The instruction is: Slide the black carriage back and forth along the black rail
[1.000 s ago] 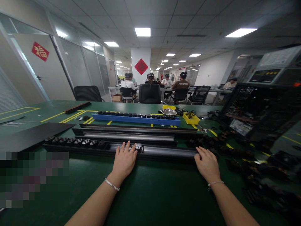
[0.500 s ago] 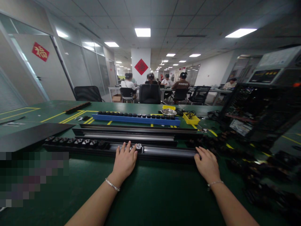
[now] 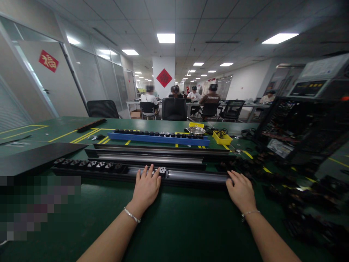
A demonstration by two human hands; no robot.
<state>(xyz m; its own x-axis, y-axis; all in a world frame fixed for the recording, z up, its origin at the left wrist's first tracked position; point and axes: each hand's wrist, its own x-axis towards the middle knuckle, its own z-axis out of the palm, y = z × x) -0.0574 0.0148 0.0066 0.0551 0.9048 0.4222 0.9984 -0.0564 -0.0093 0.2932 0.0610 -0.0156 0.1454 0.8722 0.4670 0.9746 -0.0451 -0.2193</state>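
A long black rail (image 3: pixel 199 176) with a shiny top channel lies across the green table in front of me. My left hand (image 3: pixel 147 186) rests on its middle with the fingers spread. Just right of those fingers a small black block with a silvery top (image 3: pixel 163 170) sits in the channel. Several similar black blocks (image 3: pixel 100 165) line the rail's left end. At the right end, my right hand (image 3: pixel 241 189) is curled around the rail, thumb on the near side. Its fingertips are partly hidden.
Behind lie more black rails (image 3: pixel 152 158) and a blue tray (image 3: pixel 136 139) carrying a row of black blocks. Yellow bins (image 3: pixel 222 139) and a metal dish (image 3: pixel 196 130) stand farther back. Dark parts (image 3: pixel 289 200) are heaped at right, beside a black rack (image 3: pixel 283 123). People sit beyond the table.
My hands keep their places on the rail. The whole view has shifted very slightly; the small block stays beside my left fingers.
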